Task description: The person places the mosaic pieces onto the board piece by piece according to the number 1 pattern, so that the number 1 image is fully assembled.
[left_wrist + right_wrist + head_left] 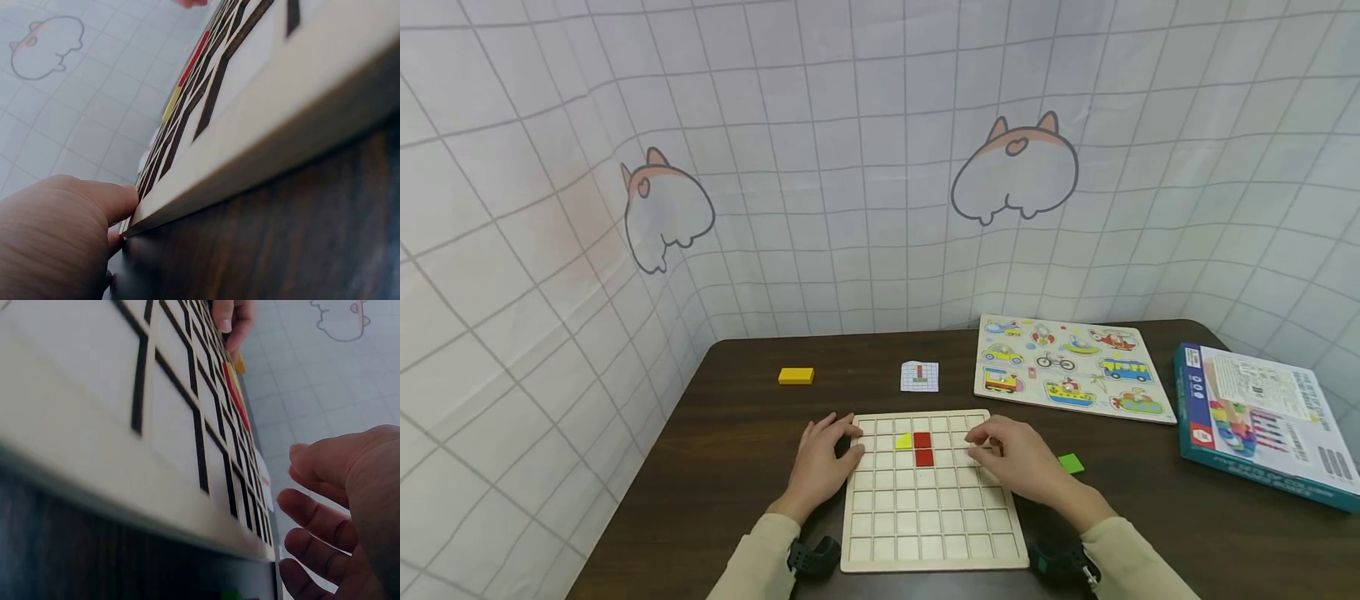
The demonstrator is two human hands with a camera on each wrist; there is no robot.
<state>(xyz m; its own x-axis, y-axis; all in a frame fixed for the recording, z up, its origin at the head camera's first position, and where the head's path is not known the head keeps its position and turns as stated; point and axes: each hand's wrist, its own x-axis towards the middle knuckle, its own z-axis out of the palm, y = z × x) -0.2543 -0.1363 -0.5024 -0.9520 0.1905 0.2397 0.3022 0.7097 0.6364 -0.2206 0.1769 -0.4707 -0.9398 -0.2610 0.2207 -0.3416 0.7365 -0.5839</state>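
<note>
A pale wooden grid board [927,500] lies on the dark table, with two red square tiles [923,458] one behind the other and a yellow tile with a slanted side [903,442] to their left. At the board's upper left edge, my left hand [817,462] rests its thumb and fingertips against the rim [187,194]. My right hand [1018,458] hovers over the right edge, its fingers loosely curved and holding nothing [337,519]. A green tile [1071,463] lies on the table just beyond the right wrist.
Behind the board sit a yellow block [796,377] and a small gridded pattern card [919,377]. A vehicle picture board [1067,367] lies at the back right, beside a teal-edged box [1262,425]. A white gridded curtain [850,167] hangs beyond the table.
</note>
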